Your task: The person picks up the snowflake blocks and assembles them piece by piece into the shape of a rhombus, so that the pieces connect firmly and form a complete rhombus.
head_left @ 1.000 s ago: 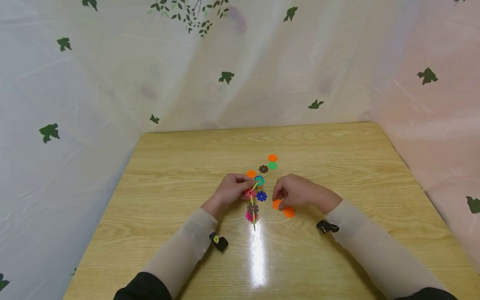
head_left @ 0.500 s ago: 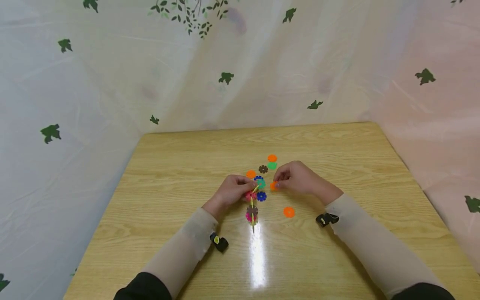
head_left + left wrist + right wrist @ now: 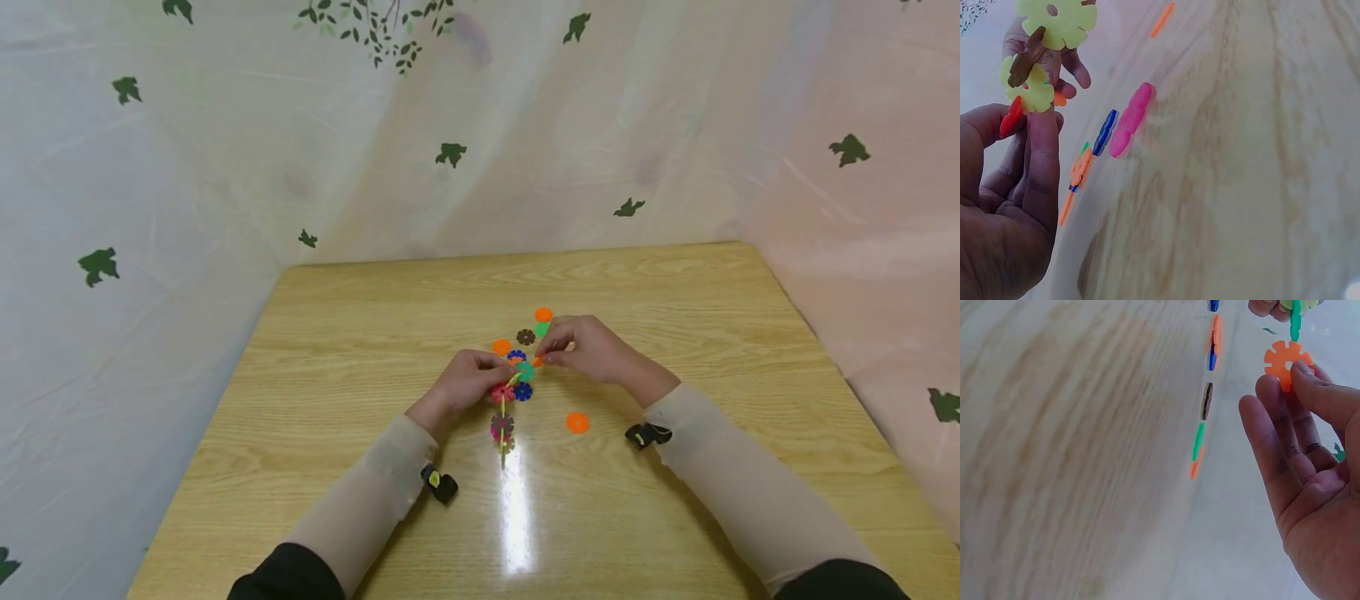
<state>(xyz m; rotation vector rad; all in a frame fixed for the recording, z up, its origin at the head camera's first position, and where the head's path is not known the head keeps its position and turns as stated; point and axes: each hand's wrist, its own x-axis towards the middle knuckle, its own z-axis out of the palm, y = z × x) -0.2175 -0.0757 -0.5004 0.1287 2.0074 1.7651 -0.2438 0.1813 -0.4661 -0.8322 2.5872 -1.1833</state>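
Note:
In the head view my left hand (image 3: 471,382) pinches a chain of slotted snowflake discs standing edge to edge. Red (image 3: 1011,117), yellow and brown discs (image 3: 1027,56) make up its near part, and a green disc (image 3: 524,371) forms its far right end. Between thumb and fingers my right hand (image 3: 592,350) pinches an orange snowflake disc (image 3: 1280,357). Seen from the right wrist, the orange disc's notched rim is at the lower edge of the green disc (image 3: 1296,322); whether their slots engage I cannot tell.
Loose discs lie on the wooden table (image 3: 337,350): orange (image 3: 577,423) at front right, blue (image 3: 522,392) below the hands, and brown (image 3: 526,337) and another orange (image 3: 543,314) farther back. A pink disc (image 3: 1132,122) shows in the left wrist view. Patterned cloth (image 3: 525,200) hangs behind.
My right hand has picked up an orange disc from beside the front right one and brought it up and left to the chain's green disc. My left hand has barely moved.

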